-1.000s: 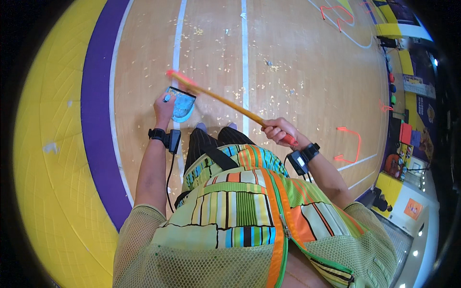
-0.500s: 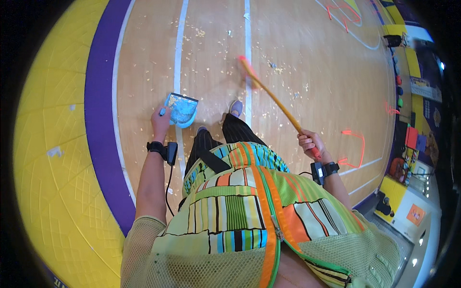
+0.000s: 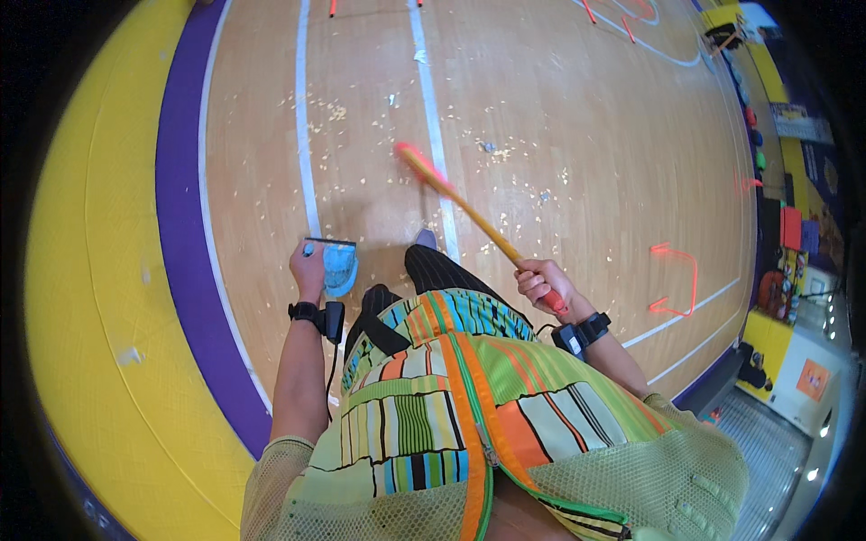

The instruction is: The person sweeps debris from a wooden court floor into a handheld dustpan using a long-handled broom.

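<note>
My left hand [image 3: 308, 270] is closed around the handle of a blue dustpan [image 3: 340, 270], held low in front of my left leg with its dark front lip facing away from me. In my right hand [image 3: 543, 282] I grip a broom by the red end of its yellow-brown stick [image 3: 483, 225]. The stick slants away to the left, and its pinkish-red head [image 3: 420, 164] is over the floor beyond my right shoe [image 3: 427, 239]. The head is blurred, so I cannot tell whether it touches the floor. Small pale scraps [image 3: 337, 113] lie scattered on the wooden floor.
A small grey piece of litter [image 3: 488, 147] lies among the scraps. Orange-red frames stand on the floor, one at the right [image 3: 693, 284]. A yellow padded surface [image 3: 99, 270] with a purple border [image 3: 180, 207] runs along the left. Shelves and coloured items line the far right.
The dustpan has come back toward me in my left hand. The broom head has swung left and nearer. The whole view has shifted, showing more of the floor ahead.
</note>
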Demonstrator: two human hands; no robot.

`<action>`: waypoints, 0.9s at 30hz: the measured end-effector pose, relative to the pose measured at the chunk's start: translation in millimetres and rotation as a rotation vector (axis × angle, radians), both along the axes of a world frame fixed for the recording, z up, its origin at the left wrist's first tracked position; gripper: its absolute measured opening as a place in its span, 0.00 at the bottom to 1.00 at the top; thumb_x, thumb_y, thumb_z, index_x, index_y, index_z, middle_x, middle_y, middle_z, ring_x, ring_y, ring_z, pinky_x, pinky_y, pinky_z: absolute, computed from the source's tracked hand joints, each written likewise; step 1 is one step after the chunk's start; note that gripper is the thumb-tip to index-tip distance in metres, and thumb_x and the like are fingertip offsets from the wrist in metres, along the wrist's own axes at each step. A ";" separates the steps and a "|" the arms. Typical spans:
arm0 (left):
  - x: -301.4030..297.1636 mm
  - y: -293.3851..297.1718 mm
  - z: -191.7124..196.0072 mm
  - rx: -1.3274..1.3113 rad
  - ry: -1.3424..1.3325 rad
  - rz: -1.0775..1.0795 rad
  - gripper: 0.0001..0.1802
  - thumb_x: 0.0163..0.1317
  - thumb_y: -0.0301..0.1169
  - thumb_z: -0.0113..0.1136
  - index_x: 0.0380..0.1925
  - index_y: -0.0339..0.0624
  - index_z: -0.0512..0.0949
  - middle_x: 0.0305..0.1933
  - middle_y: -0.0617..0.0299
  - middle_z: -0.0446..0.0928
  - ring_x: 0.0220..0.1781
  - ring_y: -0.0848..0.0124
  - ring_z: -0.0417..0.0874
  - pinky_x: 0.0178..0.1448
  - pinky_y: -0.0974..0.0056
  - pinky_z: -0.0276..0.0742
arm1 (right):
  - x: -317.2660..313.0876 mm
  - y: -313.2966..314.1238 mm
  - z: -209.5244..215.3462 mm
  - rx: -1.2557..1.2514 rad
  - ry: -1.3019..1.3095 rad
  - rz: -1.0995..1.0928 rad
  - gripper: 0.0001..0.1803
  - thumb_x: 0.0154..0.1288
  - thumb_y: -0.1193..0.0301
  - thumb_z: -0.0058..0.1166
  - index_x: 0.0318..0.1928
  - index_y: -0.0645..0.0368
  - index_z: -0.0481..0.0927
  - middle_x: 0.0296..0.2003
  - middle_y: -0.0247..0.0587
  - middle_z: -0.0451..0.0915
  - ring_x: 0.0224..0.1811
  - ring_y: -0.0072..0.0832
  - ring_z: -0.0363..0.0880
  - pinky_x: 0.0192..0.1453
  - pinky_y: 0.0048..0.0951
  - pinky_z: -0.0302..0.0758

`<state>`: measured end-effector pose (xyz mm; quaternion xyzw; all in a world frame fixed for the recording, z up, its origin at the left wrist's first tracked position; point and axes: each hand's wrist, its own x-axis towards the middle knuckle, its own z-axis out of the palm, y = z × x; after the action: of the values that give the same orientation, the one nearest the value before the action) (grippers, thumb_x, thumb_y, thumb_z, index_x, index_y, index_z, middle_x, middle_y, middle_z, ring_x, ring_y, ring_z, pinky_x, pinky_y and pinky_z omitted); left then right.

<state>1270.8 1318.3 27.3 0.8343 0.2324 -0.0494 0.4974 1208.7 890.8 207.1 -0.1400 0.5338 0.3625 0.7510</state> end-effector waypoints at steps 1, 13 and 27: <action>4.9 -0.2 -6.9 -0.013 -0.007 0.016 0.06 0.52 0.27 0.57 0.24 0.35 0.74 0.16 0.62 0.70 0.21 0.78 0.67 0.27 0.68 0.66 | 6.2 -6.2 2.3 0.087 0.001 -0.072 0.10 0.64 0.70 0.42 0.27 0.60 0.62 0.16 0.24 0.58 0.10 0.07 0.53 0.06 0.08 0.52; 34.0 -24.6 -11.1 -0.077 0.102 0.087 0.06 0.52 0.28 0.54 0.22 0.36 0.73 0.19 0.65 0.70 0.20 0.75 0.71 0.26 0.69 0.68 | 1.5 -107.0 -11.4 -0.149 -0.154 -0.131 0.09 0.64 0.70 0.44 0.31 0.63 0.65 0.17 0.25 0.58 0.11 0.08 0.52 0.07 0.09 0.48; 26.9 2.0 -17.7 -0.209 -0.014 0.127 0.02 0.51 0.24 0.56 0.22 0.38 0.74 0.20 0.71 0.69 0.22 0.81 0.67 0.26 0.73 0.64 | 90.5 -130.9 -90.7 -0.516 -0.144 -0.181 0.05 0.61 0.78 0.40 0.29 0.60 0.59 0.15 0.27 0.58 0.10 0.13 0.54 0.09 0.15 0.52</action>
<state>1297.7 1320.3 9.6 0.7617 0.2750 -0.0358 0.5856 1299.2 759.8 116.4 -0.3038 0.5639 0.1350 0.7560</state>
